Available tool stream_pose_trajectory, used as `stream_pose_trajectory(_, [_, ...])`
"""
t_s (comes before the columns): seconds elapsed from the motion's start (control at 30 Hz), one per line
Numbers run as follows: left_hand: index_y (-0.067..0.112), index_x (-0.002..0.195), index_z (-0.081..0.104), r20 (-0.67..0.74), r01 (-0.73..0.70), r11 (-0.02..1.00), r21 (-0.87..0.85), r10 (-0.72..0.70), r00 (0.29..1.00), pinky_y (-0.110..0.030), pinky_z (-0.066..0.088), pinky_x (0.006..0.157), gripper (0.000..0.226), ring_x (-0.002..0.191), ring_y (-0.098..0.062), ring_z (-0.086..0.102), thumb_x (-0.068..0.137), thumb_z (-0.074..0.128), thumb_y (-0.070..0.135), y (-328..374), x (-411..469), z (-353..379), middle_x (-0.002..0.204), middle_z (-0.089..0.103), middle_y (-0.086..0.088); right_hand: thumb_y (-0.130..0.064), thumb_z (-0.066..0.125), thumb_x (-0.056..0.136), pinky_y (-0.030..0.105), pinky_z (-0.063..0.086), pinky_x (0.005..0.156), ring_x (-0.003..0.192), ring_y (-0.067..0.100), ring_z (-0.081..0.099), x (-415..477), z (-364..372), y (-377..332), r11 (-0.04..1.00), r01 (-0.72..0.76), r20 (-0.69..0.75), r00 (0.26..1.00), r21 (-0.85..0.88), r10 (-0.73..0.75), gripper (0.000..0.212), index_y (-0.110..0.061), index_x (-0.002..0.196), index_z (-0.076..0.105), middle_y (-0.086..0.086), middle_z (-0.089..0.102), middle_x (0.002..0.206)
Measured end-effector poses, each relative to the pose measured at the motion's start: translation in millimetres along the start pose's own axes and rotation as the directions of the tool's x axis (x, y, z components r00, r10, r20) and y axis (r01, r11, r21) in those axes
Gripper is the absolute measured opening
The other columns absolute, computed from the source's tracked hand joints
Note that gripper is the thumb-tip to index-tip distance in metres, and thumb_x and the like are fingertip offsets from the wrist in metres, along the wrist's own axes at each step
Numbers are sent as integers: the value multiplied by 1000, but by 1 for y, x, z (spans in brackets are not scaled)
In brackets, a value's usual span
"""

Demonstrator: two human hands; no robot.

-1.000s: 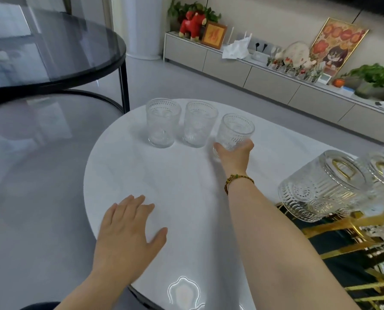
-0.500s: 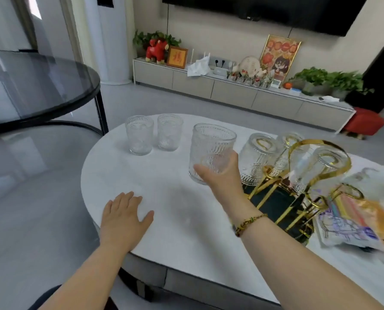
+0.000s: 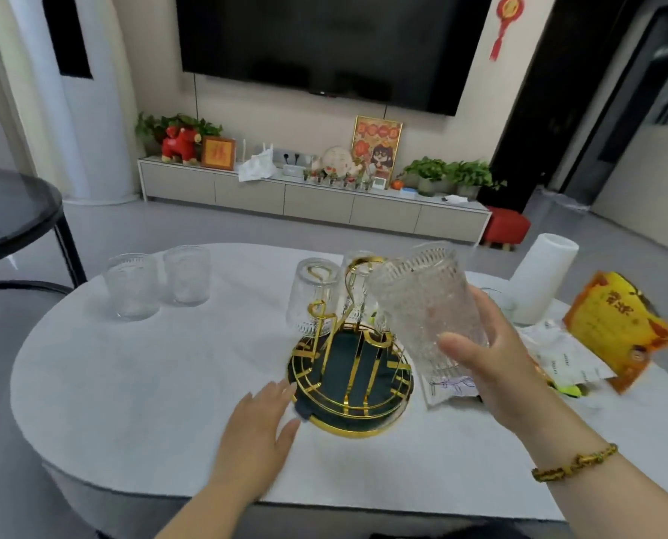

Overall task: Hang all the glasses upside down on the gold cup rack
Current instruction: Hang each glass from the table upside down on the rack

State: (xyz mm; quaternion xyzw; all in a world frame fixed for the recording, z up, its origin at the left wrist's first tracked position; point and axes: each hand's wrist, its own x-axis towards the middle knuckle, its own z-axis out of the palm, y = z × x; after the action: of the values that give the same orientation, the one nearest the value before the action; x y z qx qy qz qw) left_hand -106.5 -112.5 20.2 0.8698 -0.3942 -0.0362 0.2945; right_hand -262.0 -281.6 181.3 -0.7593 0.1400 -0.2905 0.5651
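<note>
Glass (image 3: pixel 426 305) is now off the table and up in the air just right of the gold cup rack (image 3: pixel 350 367); a sec ago it was standing w/ the other two at the far left end. Right hand (image 3: pixel 488 367) is wrapped around its lower part, thumb in front, fingers behind, and the glass tilts w/ its mouth up and to the left, so it is not yet turned over. Left hand (image 3: pixel 258 425) has slid from bare tabletop over to the rack's near-left rim, fingers loose and spread, holding nothing (prob. there to steady the base, though I can't tell if it actually touches).

Rack already carries upside-down glasses at the back: one clear at (image 3: pixel 312 295), at least one more behind the loop, exact count hard to read. Two upright glasses (image 3: pixel 132 285) (image 3: pixel 187 275) wait on the white table (image 3: pixel 130 375), well apart from the rack.

So: pickup and carry done for this one; next it needs flipping and lowering over a free gold prong. Then two more to go.
</note>
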Motion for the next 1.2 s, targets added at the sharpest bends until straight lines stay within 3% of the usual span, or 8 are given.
stream_pose_trajectory(0.07, [27,140,20,54,-51,999,17,50,997,-30,8,117,49,140,-9,18,94,36,34,13,5,10,153,19,6,-34,81,40,23,49,70,100,11,59,1,-29,-4,998,-66,-36,997,9,66,62,-50,93,53,-12,62,104])
stream_pose_trajectory(0.2, [28,141,14,85,-47,997,60,42,996,-31,11,117,52,139,-12,19,94,35,36,16,6,20,155,10,6,-39,79,36,24,54,53,74,10,67,3,-73,-19,984,-180,-34,983,1,180,63,-37,92,49,5,61,108])
stream_pose_trajectory(0.3, [29,141,12,87,-53,996,68,47,995,-31,12,117,52,139,-12,20,94,34,36,15,5,22,155,9,6,-20,72,58,23,46,52,77,10,54,13,-93,-31,918,-276,-99,961,-285,258,48,-30,96,44,13,48,118])
stream_pose_trajectory(0.47, [30,141,11,94,-58,996,71,51,994,-29,15,116,53,139,-11,21,94,34,37,12,5,22,155,7,7,-26,73,65,13,36,56,77,4,44,34,-94,-49,758,-219,-43,969,-614,245,45,-33,102,46,1,42,111])
stream_pose_trajectory(0.57, [30,141,9,99,-57,996,66,50,994,-29,16,116,53,138,-11,23,95,33,36,12,6,24,156,4,8,-36,74,62,10,37,47,73,4,48,45,-84,-54,621,-125,34,971,-774,238,50,-35,103,45,-12,50,90])
stream_pose_trajectory(0.77, [29,141,12,103,-58,997,57,52,993,-31,18,116,53,136,-13,25,94,35,36,8,6,25,155,5,8,-34,79,57,7,32,31,54,9,46,69,-59,-44,437,-18,98,965,-899,242,66,-26,98,28,-3,48,65])
stream_pose_trajectory(0.97, [32,141,10,109,-62,996,59,55,992,-29,13,117,53,138,-9,20,94,34,39,7,8,28,155,4,10,-39,78,56,15,35,61,82,8,46,79,-47,-21,454,63,191,951,-889,241,64,-35,100,32,-8,45,100])
stream_pose_trajectory(1.2, [33,141,8,94,-64,996,65,57,994,-29,14,117,52,138,-9,19,94,31,39,5,8,27,156,2,10,-38,76,58,31,36,95,113,15,38,73,-31,17,531,95,228,954,-842,192,81,-32,126,33,-2,34,131])
